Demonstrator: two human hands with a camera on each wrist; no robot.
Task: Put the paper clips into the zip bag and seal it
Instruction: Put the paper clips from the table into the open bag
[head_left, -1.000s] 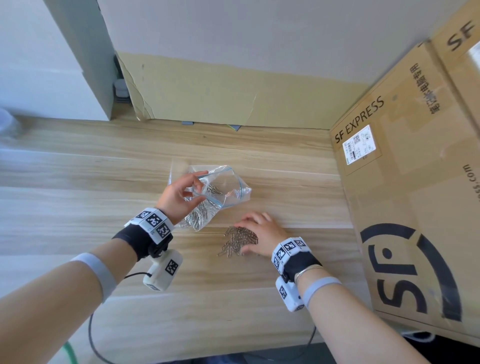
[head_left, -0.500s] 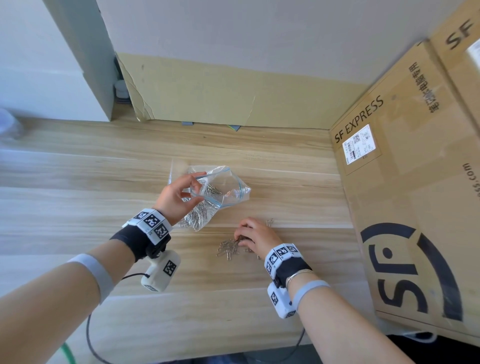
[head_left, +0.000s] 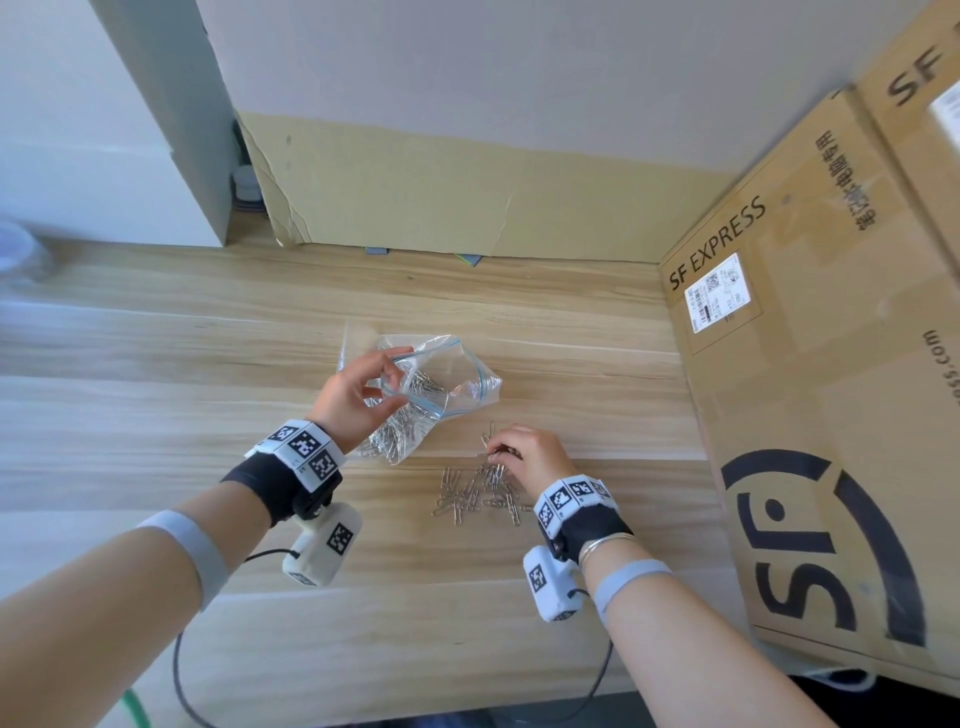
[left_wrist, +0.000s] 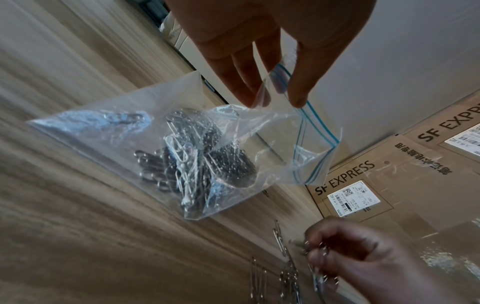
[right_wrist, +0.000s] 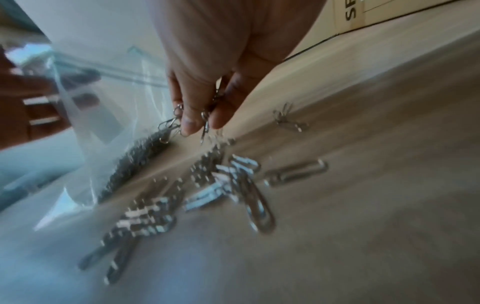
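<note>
step in hand: loading. left hand (left_wrist: 262, 61) pinches the rim of the zip bag (left_wrist: 161, 148), mouth open. right hand (head_left: 530, 454), just beside the bag, pinches several paper clips (right_wrist: 192, 123), count unclear; loose paper clips (head_left: 475, 493) remain. next: carry the pinch into the mouth.

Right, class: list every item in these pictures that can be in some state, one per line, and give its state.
zip bag: unsealed, mouth held open, partly filled with clips.
left hand: pinches the bag's rim.
right hand: pinches a few clips just above the table.
loose paper clips: scattered on the wooden table, outside the bag.
cardboard box: closed, shipping label on it.
</note>
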